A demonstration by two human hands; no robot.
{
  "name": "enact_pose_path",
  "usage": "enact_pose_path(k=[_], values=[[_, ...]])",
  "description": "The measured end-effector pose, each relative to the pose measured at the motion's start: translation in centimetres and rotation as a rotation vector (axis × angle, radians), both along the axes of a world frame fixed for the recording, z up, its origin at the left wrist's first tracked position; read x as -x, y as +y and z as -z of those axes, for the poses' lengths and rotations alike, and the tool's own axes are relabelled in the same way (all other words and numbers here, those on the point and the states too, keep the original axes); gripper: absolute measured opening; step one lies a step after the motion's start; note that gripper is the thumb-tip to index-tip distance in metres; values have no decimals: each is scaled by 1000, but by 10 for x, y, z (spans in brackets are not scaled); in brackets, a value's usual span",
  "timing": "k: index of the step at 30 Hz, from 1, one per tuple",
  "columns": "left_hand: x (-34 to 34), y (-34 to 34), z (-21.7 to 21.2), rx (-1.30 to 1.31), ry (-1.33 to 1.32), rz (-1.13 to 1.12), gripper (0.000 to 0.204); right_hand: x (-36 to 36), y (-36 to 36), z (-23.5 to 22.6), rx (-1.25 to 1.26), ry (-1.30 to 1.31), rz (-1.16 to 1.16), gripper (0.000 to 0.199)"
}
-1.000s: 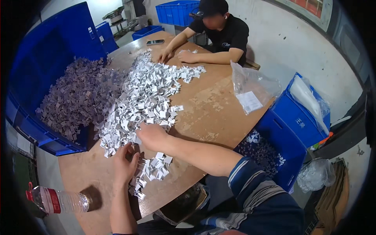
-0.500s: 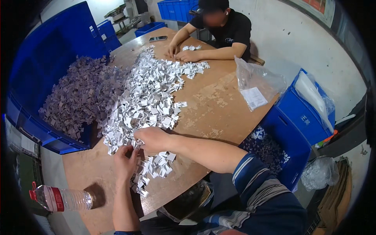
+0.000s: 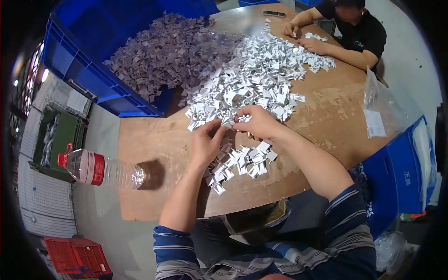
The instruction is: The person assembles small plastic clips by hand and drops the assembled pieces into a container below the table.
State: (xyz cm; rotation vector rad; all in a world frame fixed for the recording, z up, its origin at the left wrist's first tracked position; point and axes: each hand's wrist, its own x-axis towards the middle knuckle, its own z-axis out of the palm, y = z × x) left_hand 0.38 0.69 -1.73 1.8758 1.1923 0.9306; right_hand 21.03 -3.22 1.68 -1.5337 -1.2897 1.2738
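Note:
My left hand (image 3: pixel 206 142) and my right hand (image 3: pixel 257 121) are close together at the near edge of a big pile of small white flat pieces (image 3: pixel 252 84). The left thumb and forefinger close on a small white piece (image 3: pixel 227 123). My right fingers are curled around one or more like pieces at the fingertips, partly hidden by the hand. Below both hands, nearer to me, lies a smaller heap of white pieces (image 3: pixel 252 159) on the wooden table (image 3: pixel 154 200).
A blue bin (image 3: pixel 107 88) tipped at the left spills many pieces onto the table. A red-capped water bottle (image 3: pixel 105 169) lies on its side at left. Across the table, a co-worker (image 3: pixel 359 39) handles pieces. A clear bag (image 3: pixel 385 112) and blue crates (image 3: pixel 396 168) are at right.
My view has turned left and down, so the scene sits further right and higher. Both hands stay close together by the pile's near edge; the fingers have shifted slightly.

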Motion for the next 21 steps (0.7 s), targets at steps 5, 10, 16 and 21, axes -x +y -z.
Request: enact_pose_path(k=[5, 10, 16, 21], values=[[-3, -4, -8, -13, -8, 35, 17, -2, 0, 0, 32, 55, 17, 33], [-1, 1, 3, -6, -88, 105, 18, -1, 0, 3, 9, 60, 11, 42], [0, 3, 1, 79, -128, 145, 19, -9, -2, -1, 53, 30, -100, 42], [-1, 3, 0, 133, -206, 139, 18, -15, 3, -4, 114, 117, -63, 39]])
